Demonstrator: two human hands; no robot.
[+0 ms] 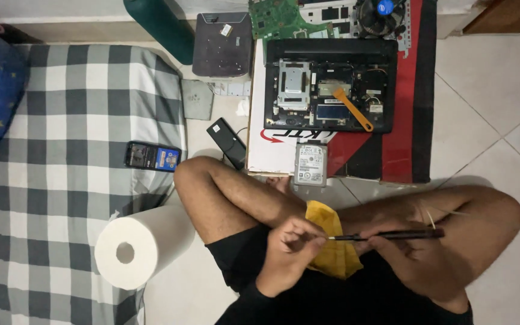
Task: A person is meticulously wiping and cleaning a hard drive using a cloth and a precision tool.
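Single head view – straight down, fairly near; lap, floor (489,102), opened laptop (330,84) ahead.

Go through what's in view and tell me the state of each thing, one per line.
Laptop: opened up, insides exposed, orange pry tool lying across it.
Hard drive: out of the laptop, flat at the cardboard's edge.
Phone: screen lit, on the checked blanket.
Paper towel roll: on its side.
Screwdriver: held level in the right hand.
Left hand: fingers pinched at the screwdriver's tip.
Yellow cloth: crumpled on the lap.
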